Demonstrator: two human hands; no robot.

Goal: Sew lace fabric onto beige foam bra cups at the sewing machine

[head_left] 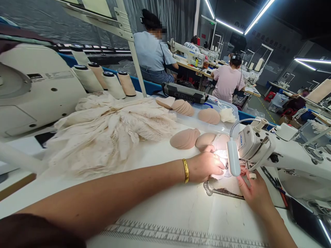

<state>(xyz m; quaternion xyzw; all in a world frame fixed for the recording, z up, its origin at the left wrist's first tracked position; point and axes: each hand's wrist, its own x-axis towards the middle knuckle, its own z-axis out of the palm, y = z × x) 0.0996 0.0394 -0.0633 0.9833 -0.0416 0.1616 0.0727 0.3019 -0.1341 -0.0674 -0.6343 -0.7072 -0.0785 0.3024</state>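
Dark workshop hall, grey curtain wall (51,20) far beyond the grip. Bright tube lights (229,26) run along the black ceiling (305,17) up and right of it. White tabletop (165,210) underneath. Rows of sewing tables (196,69) behind, two seated workers (152,51) with backs turned. Grey floor (261,103) with a yellow line to the right.

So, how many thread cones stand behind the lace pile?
4, in a row: first, second, third, fourth, left to right. More may be hidden behind the machine.
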